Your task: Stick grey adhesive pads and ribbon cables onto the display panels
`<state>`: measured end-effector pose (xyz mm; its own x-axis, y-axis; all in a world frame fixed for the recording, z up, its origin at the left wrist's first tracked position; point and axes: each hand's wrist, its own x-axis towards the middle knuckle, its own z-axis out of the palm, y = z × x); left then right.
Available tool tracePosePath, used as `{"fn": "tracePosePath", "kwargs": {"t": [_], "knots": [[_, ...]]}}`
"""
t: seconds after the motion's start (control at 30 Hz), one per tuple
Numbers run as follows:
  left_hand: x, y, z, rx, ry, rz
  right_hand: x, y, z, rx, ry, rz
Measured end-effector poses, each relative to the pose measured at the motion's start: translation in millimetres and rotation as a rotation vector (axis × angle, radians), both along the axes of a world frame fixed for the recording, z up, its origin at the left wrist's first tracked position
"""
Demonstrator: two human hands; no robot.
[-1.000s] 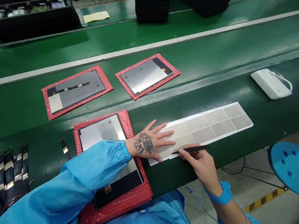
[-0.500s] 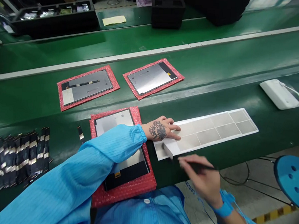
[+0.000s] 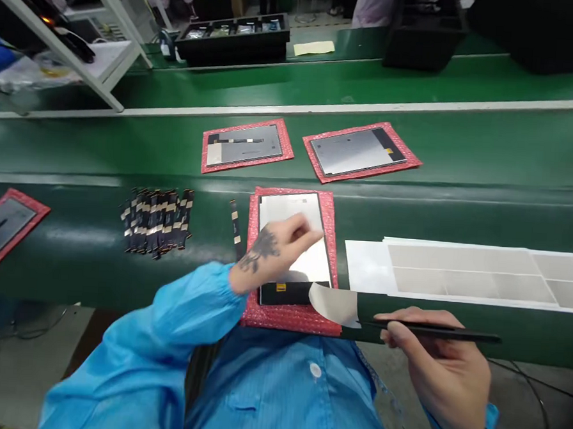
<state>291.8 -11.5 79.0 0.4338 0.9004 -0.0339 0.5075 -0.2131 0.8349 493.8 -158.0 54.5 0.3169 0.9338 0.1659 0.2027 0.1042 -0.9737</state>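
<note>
Head view: right hand [image 3: 444,370] pinches tweezers [image 3: 434,332] w/ peeled film patch [image 3: 334,304]; left hand [image 3: 270,252], grip released, steadies display panel [image 3: 292,247]. Best lowered flat, one edge first, aligned to panel.

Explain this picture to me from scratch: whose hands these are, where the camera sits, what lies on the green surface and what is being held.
There is no machine here: a person in a blue coat works with bare hands, and the camera sits on their head, looking down. The left hand rests on a panel that lies on red bubble wrap at the near edge of the green belt. The right hand holds black tweezers, whose tip carries a pale film piece. To the right lies a white sheet of grey rectangles. Two more panels lie farther back, a pile of dark strips to the left.
</note>
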Motion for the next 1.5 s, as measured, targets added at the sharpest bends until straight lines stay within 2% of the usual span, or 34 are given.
{"fn": "tracePosePath", "kwargs": {"t": [0.07, 0.17, 0.23, 0.33, 0.43, 0.53, 0.7, 0.8, 1.5], "knots": [[-35.6, -29.5, -11.8, -0.358, -0.112, 0.073, -4.8, 1.0, -1.7, 0.01, 0.006, 0.025], [-54.1, -58.1, -35.1, -0.722, -0.275, 0.086, -12.2, 1.2, -1.0, 0.001, 0.002, 0.061], [-51.2, -64.0, -45.2, -0.849, -0.352, 0.097, -16.9, 0.8, 0.6, 0.001, -0.001, 0.072], [-45.9, -64.1, -48.0, -0.935, -0.449, 0.094, -21.4, 0.1, 0.7, 0.009, 0.003, 0.077], [-49.6, -65.9, -44.1, -0.864, -0.527, 0.113, -21.0, 1.7, -6.3, 0.019, 0.019, 0.015], [-55.2, -70.3, -43.1, -0.71, -0.523, 0.121, -18.8, 7.5, -21.2, -0.057, 0.068, -0.066], [-49.3, -75.9, -51.5, -0.389, -0.249, 0.208, -24.1, 17.4, -50.5, -0.186, 0.254, -0.18], [-43.6, -77.8, -56.9, -0.277, -0.113, 0.236, -30.4, 17.3, -59.8, -0.227, 0.315, -0.229], [-39.5, -81.0, -53.3, -0.181, 0.078, 0.253, -34.2, 13.7, -61.7, -0.255, 0.323, -0.207]]}}
